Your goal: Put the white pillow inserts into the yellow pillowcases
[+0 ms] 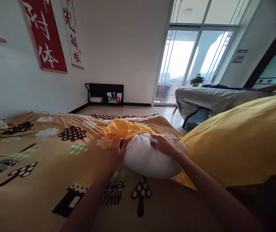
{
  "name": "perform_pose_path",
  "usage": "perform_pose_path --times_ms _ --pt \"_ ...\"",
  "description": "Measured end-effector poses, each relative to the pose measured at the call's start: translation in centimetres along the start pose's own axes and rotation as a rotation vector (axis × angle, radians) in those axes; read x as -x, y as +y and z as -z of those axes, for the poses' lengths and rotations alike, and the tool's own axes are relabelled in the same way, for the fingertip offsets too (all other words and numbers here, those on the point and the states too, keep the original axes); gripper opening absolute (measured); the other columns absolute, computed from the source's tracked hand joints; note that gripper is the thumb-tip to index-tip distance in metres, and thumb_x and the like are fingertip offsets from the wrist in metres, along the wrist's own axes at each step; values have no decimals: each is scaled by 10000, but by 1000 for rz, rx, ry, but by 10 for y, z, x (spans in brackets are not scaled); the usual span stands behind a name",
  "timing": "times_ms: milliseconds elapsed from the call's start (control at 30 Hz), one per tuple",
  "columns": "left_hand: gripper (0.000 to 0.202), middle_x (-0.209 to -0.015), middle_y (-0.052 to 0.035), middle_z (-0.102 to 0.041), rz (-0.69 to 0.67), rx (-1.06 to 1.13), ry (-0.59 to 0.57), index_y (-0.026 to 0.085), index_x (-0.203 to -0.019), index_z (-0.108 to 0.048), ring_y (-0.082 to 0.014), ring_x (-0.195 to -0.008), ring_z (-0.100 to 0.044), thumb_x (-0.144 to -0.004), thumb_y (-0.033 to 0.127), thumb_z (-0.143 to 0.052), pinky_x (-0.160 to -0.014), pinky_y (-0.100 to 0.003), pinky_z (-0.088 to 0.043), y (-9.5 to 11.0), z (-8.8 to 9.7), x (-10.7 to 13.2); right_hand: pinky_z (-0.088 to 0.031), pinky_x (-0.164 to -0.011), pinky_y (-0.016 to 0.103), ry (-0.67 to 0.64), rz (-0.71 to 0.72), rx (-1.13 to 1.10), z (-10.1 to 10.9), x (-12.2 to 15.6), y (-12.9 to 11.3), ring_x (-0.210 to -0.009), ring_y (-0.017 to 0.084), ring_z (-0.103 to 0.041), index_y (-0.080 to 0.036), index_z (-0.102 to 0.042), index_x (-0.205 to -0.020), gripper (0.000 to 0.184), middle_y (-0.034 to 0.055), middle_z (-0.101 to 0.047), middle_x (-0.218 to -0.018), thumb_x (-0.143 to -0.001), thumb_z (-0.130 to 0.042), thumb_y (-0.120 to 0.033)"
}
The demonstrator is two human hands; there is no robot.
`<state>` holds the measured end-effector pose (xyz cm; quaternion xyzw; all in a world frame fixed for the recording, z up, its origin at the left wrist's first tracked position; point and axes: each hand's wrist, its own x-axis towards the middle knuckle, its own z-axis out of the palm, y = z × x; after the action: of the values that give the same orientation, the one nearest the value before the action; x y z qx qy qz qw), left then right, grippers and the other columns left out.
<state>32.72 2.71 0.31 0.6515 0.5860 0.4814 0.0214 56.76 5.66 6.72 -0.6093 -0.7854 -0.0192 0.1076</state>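
A white pillow insert (149,158) lies on the patterned tan bedspread (43,167), its far end inside a yellow pillowcase (124,129). My left hand (117,149) is closed in a pinch on the edge of the yellow pillowcase at the pillow's left side. My right hand (165,145) lies on top of the white pillow, fingers curled and pressing into it. A second pillow in a yellow case (244,141) rests close on the right, touching the white one.
A red banner (46,35) and a white scroll (73,33) hang on the left wall. A low black shelf (105,94) stands at the far wall. A covered table (212,98) with a plant (197,79) stands by the glass doors (193,61).
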Motion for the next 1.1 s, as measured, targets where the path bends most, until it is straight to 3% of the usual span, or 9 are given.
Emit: perform_pose_path --times_ms 133,233,300,400,500,700,800,967,1100 --pt "327 -848 -40 -670 166 175 -177 180 -990 -612 -174 -772 -610 -904 421 -408 -717 -279 -453 28 8 -6 -416 -804 350 -7 7 -9 0 -1 1 -1044 275 -600 -338 -562 -1256 418 51 -667 -1151 -870 -475 -475" --pt "338 -870 -64 -671 136 117 -270 157 -1020 -589 -203 -781 -620 -828 430 -536 -717 -293 -451 40 10 -6 -418 -764 332 -13 11 31 0 5 -8 -993 264 -615 -326 -573 -1219 380 57 -674 -1104 -883 -450 -452" --pt "296 -902 -81 -669 86 43 -253 155 -1025 -577 -219 -821 -623 -813 361 -558 -751 -308 -452 41 6 -3 -422 -748 328 -24 36 102 -1 13 -18 -948 257 -626 -297 -577 -1203 359 78 -670 -1065 -894 -429 -401" --pt "147 -891 -79 -658 -10 -64 -156 180 -934 -576 -213 -848 -614 -838 206 -467 -784 -318 -454 35 -2 7 -438 -735 335 -7 110 224 -4 24 -38 -886 247 -638 -269 -534 -1246 375 109 -646 -1045 -898 -397 -282" --pt "196 -791 -64 -632 -162 -214 -49 201 -777 -556 -202 -801 -594 -823 91 -400 -753 -321 -456 28 -7 19 -461 -714 334 16 183 292 -10 30 -57 -850 238 -644 -260 -506 -1265 396 131 -613 -1096 -894 -375 -213" --pt "233 -716 -60 -592 -431 -389 -22 205 -735 -570 -205 -755 -574 -849 90 -402 -701 -318 -453 27 -7 27 -472 -743 330 -21 181 287 -13 14 -67 -898 238 -642 -201 -586 -1131 320 152 -626 -1056 -909 -356 -198" --pt "186 -808 -82 -612 -410 -277 -24 181 -854 -599 -214 -839 -580 -860 134 -420 -769 -332 -470 20 0 28 -460 -745 334 1 122 264 -10 8 -54 -892 239 -642 -218 -580 -1133 300 132 -641 -1031 -914 -380 -261" --pt "399 -1173 -99 -602 -367 43 -295 195 -1218 -526 -217 -1105 -543 -820 206 -504 -953 -359 -439 -18 37 25 -433 -718 337 26 74 196 -4 10 -30 -865 248 -641 -256 -567 -1146 329 102 -657 -996 -927 -353 -377" --pt "359 -1009 -75 -655 -158 30 -364 192 -1071 -602 -227 -939 -601 -750 350 -636 -829 -355 -477 -37 45 21 -415 -730 343 16 67 142 -4 11 -26 -894 261 -635 -260 -559 -1153 336 95 -664 -1018 -907 -381 -403"
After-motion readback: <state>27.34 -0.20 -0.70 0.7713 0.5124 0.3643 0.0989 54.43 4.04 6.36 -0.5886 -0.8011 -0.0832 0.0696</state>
